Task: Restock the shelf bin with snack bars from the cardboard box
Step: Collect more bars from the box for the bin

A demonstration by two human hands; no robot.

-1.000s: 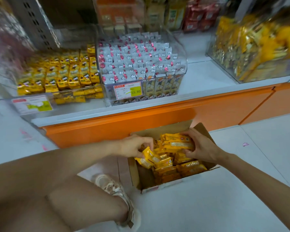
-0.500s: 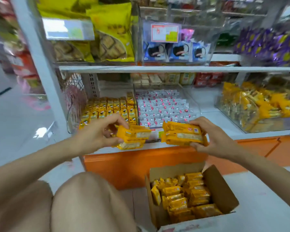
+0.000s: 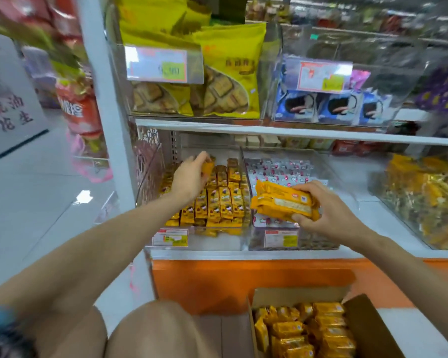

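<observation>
A clear shelf bin (image 3: 244, 164) on the lower shelf holds rows of yellow snack bars (image 3: 225, 200). My left hand (image 3: 189, 174) reaches into the back of that bin and grips a yellow bar at its fingertips. My right hand (image 3: 326, 213) holds a stack of yellow snack bars (image 3: 282, 202) in front of the neighbouring bin, fingers curled round them. On the floor below, the open cardboard box (image 3: 367, 324) is filled with several more yellow bars (image 3: 308, 332).
A clear bin of white-and-pink packets (image 3: 282, 171) stands right of the target bin, another bin of yellow packs (image 3: 429, 197) further right. The upper shelf (image 3: 269, 130) overhangs the bins. An orange shelf base (image 3: 243, 280) is behind the box. My knee (image 3: 155, 329) is beside it.
Both hands lifted bars out of the box and rose to the shelf. My left hand has moved forward into the bin; my right hand stays in front holding its stack.
</observation>
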